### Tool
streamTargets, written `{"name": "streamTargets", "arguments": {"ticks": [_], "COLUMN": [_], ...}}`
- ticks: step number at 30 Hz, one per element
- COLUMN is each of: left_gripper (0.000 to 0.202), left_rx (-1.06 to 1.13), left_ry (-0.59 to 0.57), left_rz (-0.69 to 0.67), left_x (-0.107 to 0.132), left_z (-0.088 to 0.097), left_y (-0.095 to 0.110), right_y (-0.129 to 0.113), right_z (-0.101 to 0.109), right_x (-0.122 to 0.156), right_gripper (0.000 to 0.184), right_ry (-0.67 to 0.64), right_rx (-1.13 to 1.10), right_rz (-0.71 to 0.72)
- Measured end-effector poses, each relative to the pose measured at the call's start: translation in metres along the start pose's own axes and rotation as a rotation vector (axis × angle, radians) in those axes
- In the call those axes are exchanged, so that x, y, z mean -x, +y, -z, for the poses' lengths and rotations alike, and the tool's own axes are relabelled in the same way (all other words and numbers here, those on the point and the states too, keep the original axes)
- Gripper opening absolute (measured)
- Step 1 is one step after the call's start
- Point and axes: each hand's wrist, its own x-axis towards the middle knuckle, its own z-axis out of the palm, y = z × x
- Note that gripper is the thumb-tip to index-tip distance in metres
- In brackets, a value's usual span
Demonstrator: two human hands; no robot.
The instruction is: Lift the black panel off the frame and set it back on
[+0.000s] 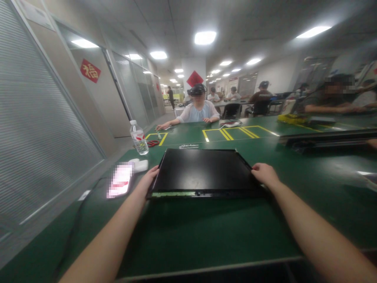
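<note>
A flat black display panel [203, 169] is in front of me, its dark face up. A thin green strip like a circuit board [173, 194] runs along the left part of its near edge. My left hand [149, 179] grips the panel's left edge, with the fingers partly hidden by it. At the right edge, my right hand [265, 174] pinches the side between thumb and fingers. The near edge seems raised a little over the green tabletop [206, 232], where a shadow lies below it.
Left of the panel are a lit phone [120, 180], a white case [140, 165] and a water bottle [139, 137]. Red-handled scissors [153, 143] lie beyond. A person [200, 108] wearing a headset sits opposite. Long black frames [326, 140] lie at right, near yellow tape marks [226, 134].
</note>
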Motion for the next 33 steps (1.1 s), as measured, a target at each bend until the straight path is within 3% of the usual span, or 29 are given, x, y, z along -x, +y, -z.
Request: {"name": "streamTargets", "arguments": {"ticks": [3, 5, 7, 11, 17, 22, 30, 33], "left_gripper": [0.099, 0.105, 0.1, 0.072, 0.041, 0.039, 0.053, 0.044], "left_rx": [-0.042, -0.036, -0.02, -0.009, -0.008, 0.0, 0.037, 0.074], "left_ry": [0.034, 0.002, -0.025, -0.064, 0.041, -0.004, -0.061, -0.039], "left_rz": [-0.018, -0.029, -0.014, -0.028, -0.069, -0.089, -0.051, -0.032], "left_x": [0.001, 0.007, 0.015, 0.031, 0.037, 0.039, 0.037, 0.033], "left_z": [0.002, 0.001, -0.001, -0.008, -0.014, -0.016, -0.017, -0.015], "left_y": [-0.003, -0.001, 0.002, 0.009, 0.009, 0.008, 0.009, 0.009], "right_y": [-0.001, -0.001, -0.002, 0.0, 0.004, 0.004, 0.004, 0.003], "right_z": [0.002, 0.003, 0.003, 0.0, -0.005, -0.004, -0.004, -0.003], "right_x": [0.002, 0.003, 0.003, 0.001, -0.004, -0.004, -0.004, -0.003], "right_gripper": [0.026, 0.026, 0.027, 0.029, 0.03, 0.034, 0.032, 0.03], "right_ry": [0.0, 0.006, 0.009, 0.008, 0.022, 0.004, 0.008, 0.004], "right_rx": [0.009, 0.007, 0.01, 0.027, 0.039, 0.018, -0.009, -0.027], "right_rz": [-0.01, -0.012, -0.008, 0.019, 0.071, 0.06, 0.046, 0.044]}}
